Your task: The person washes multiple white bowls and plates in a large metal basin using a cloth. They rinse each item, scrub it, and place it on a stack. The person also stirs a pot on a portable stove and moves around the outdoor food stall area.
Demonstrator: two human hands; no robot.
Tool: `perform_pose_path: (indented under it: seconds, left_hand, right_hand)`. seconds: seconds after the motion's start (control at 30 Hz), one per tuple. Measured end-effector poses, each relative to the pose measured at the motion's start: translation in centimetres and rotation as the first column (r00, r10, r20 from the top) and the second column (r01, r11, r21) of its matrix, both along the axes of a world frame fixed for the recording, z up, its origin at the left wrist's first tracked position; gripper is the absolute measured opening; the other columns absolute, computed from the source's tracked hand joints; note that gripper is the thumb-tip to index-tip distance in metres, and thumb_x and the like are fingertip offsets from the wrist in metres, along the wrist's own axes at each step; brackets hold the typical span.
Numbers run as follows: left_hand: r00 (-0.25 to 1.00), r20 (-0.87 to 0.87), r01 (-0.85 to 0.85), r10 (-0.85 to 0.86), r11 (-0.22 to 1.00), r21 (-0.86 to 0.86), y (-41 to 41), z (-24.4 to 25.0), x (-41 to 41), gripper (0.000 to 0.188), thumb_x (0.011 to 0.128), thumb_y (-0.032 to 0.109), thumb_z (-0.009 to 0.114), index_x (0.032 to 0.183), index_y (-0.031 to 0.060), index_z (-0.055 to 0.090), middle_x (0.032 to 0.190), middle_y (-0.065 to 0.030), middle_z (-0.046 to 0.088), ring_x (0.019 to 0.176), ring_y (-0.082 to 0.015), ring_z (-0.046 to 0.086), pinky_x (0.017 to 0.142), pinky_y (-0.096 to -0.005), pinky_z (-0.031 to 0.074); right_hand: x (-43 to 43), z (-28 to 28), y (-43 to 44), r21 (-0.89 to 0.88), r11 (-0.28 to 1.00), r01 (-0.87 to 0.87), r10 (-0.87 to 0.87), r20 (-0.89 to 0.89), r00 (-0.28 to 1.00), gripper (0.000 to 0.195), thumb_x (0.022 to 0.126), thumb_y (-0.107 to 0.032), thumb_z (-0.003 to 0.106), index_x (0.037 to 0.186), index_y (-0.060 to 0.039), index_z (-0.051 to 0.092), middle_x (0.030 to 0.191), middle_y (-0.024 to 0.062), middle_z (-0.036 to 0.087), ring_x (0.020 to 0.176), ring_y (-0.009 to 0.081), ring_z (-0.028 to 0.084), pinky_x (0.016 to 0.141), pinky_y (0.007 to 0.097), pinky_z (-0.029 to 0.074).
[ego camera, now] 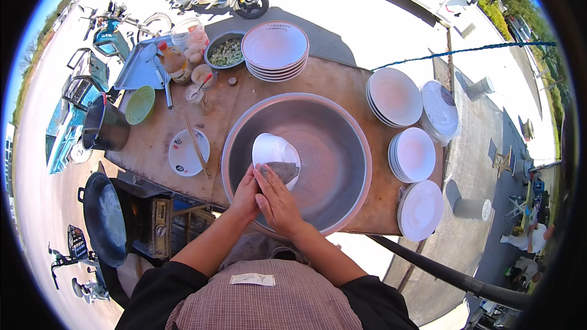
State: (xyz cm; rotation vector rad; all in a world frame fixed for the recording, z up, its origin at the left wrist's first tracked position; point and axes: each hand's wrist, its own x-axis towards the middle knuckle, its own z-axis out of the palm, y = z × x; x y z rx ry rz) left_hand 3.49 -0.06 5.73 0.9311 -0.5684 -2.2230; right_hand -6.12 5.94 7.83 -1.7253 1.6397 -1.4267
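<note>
A white bowl (270,146) is tilted on its side over the large metal basin (231,133), with its foot ring towards the right. My left hand (246,195) is at the bowl's near rim, gripping it; most of its fingers are hidden behind my right hand. A grey cloth (283,172) lies against the bowl's outer side. My right hand (277,197) presses that cloth to the bowl with straight fingers. Both hands are close together above the basin's near left part. Inside, the basin's bottom looks wet and shiny.
Stacked bowls (275,46) stand behind the basin, and stacked plates (412,153) line the right side. Left are a plate (179,153) with chopsticks (196,144), a green bowl (140,105), a sauce bottle (174,64) and a metal tray (137,66). A wok (107,220) sits lower left.
</note>
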Motion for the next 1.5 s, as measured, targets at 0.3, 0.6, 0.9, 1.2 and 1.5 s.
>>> perform_pose_path:
  seconds: [0.3,0.6,0.9,1.2,1.5]
  left_hand:
    - [0.991,0.003,0.132,-0.132,0.988,-0.082,1.0,-0.8,-0.8,0.031,0.093,0.014,0.046,0.123,0.0069,0.043,0.114,-0.0039,0.055,0.105,-0.0136,0.053,0.091,-0.0292,0.043]
    - [0.961,-0.141,-0.211,0.24,0.958,0.195,-0.4,-3.3,-1.0,0.031,0.094,0.017,0.042,0.124,0.0087,0.041,0.122,-0.0087,0.051,0.112,-0.0209,0.05,0.097,-0.0378,0.04]
    - [0.996,-0.084,-0.028,0.037,0.994,0.101,1.6,-4.3,-0.7,0.031,0.095,0.02,0.04,0.124,0.0099,0.042,0.119,-0.0062,0.053,0.11,-0.0194,0.051,0.097,-0.0361,0.039]
    - [0.961,-0.126,-0.196,0.245,0.93,0.311,0.3,-6.2,-0.4,0.031,0.094,0.02,0.042,0.121,0.0056,0.045,0.123,-0.0074,0.051,0.116,-0.0206,0.047,0.102,-0.0386,0.036]
    - [0.95,-0.04,-0.281,0.309,0.904,0.323,0.0,-7.6,-0.8,0.031,0.096,0.026,0.035,0.122,0.0099,0.043,0.125,-0.009,0.049,0.116,-0.0225,0.047,0.099,-0.0431,0.037]
  right_hand:
    - [-9.4,-5.5,-7.0,0.715,0.693,-0.092,-0.233,0.343,0.91,0.043,0.092,-0.03,0.035,0.126,-0.0061,0.049,0.121,0.0142,0.053,0.116,0.0276,0.047,0.099,0.0352,0.032]
    - [-1.8,-4.7,1.6,0.172,0.974,0.145,-0.149,0.01,0.989,0.053,0.086,-0.02,0.035,0.135,0.0005,0.031,0.142,0.0178,0.027,0.134,0.0288,0.022,0.108,0.0367,0.015]
    - [-4.1,-3.2,-6.8,0.562,0.825,-0.051,0.213,-0.226,0.951,0.041,0.087,-0.023,0.036,0.118,-0.004,0.054,0.111,0.0196,0.057,0.112,0.0303,0.049,0.1,0.0375,0.031]
    - [-8.8,-14.3,-1.5,0.492,0.843,0.216,-0.536,0.745,0.396,0.029,0.085,-0.002,0.039,0.112,-0.0022,0.051,0.115,0.0107,0.053,0.105,0.0188,0.05,0.093,0.0294,0.037]
    - [-1.9,-6.5,1.5,0.131,0.898,0.419,-0.413,-0.074,0.908,0.034,0.082,0.004,0.041,0.114,-0.0028,0.049,0.124,0.0235,0.045,0.121,0.0365,0.039,0.102,0.0426,0.029]
